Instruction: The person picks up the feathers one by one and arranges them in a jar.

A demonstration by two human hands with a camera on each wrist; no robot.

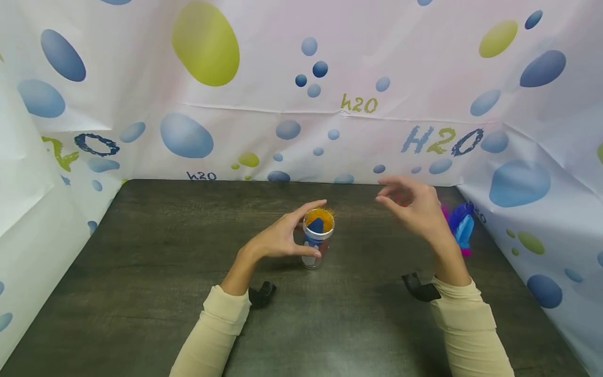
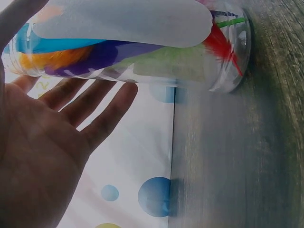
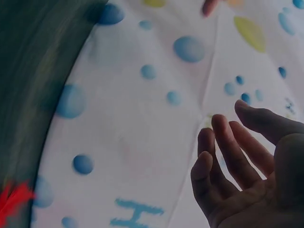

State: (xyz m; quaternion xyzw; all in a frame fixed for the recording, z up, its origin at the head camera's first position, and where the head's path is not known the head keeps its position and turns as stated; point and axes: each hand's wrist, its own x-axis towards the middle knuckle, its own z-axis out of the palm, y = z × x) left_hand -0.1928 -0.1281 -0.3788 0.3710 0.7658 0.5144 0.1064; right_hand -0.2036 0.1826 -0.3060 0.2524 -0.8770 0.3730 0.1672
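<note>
A clear plastic jar (image 1: 311, 256) of coloured feathers stands upright on the dark table, orange and blue feathers showing at its mouth. My left hand (image 1: 278, 235) holds it from the left, thumb at the near side and fingers behind. Through the jar's wall (image 2: 156, 61) in the left wrist view, blue, orange, purple, green and red feathers show beside a whitish label (image 2: 123, 21). Raised over the table to the right, my right hand (image 1: 412, 204) has loosely bent fingers with nothing between them; the right wrist view shows its fingers (image 3: 232, 156) apart.
Purple, blue and pink feathers (image 1: 461, 225) lie at the table's right edge, partly behind the right wrist. A red feather (image 3: 14, 202) appears low in the right wrist view. A white sheet (image 1: 264, 63) printed with blue and green spots walls the table's back and sides.
</note>
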